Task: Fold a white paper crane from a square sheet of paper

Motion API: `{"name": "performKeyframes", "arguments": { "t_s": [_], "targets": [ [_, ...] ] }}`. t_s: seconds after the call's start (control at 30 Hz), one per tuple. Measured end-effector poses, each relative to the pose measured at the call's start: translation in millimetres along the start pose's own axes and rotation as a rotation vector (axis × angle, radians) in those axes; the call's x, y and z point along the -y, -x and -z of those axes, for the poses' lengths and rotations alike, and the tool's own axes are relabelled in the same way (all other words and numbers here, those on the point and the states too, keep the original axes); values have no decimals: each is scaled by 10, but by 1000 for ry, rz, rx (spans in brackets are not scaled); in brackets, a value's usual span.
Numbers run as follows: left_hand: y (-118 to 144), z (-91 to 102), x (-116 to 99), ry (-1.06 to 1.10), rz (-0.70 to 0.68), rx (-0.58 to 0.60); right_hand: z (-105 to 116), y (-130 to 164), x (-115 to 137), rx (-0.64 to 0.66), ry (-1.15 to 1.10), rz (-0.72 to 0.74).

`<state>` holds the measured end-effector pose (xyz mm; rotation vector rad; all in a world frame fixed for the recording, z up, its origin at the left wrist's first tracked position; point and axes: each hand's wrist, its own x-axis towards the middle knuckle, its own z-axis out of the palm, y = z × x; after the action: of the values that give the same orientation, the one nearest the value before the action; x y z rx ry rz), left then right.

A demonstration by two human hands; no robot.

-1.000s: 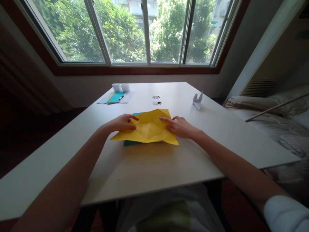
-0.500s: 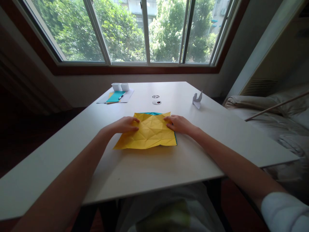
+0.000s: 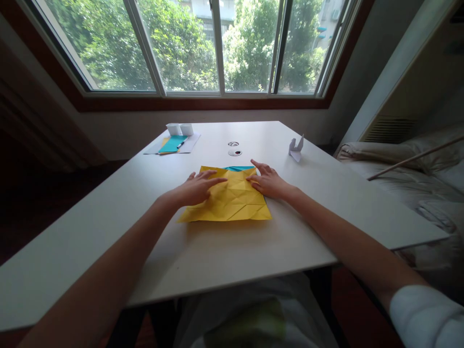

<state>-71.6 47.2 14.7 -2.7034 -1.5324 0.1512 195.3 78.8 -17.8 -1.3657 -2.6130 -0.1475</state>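
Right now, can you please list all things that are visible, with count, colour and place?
paper: 1, yellow with a teal strip at its far edge, creased, flat at table centre
table: 1, white, fills the middle
crane: 1, white, folded paper, far right of table
cups: 2, white, far left of table
sheets: a small stack, white, yellow and teal, far left, a pen on top
round marks: 2, far centre of table
window: 1, green trees outside
bedding: pale, right of table
left hand: 1, flat on paper's left part
right hand: 1, flat on paper's right part
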Motion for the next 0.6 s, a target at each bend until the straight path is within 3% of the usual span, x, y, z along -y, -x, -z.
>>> {"name": "performKeyframes", "arguments": {
  "t_s": [0.17, 0.4, 0.6],
  "targets": [
    [-20, 11, -193, 95, -125, 74, 75, -122, -46, 77, -1, 124],
    [-12, 10, -400, 142, -60, -1, 98, -462, -56, 142, 27, 123],
    [-23, -36, -427, 175, 1, 87, -5, -702, -125, 183, -4, 56]
  ]
}}
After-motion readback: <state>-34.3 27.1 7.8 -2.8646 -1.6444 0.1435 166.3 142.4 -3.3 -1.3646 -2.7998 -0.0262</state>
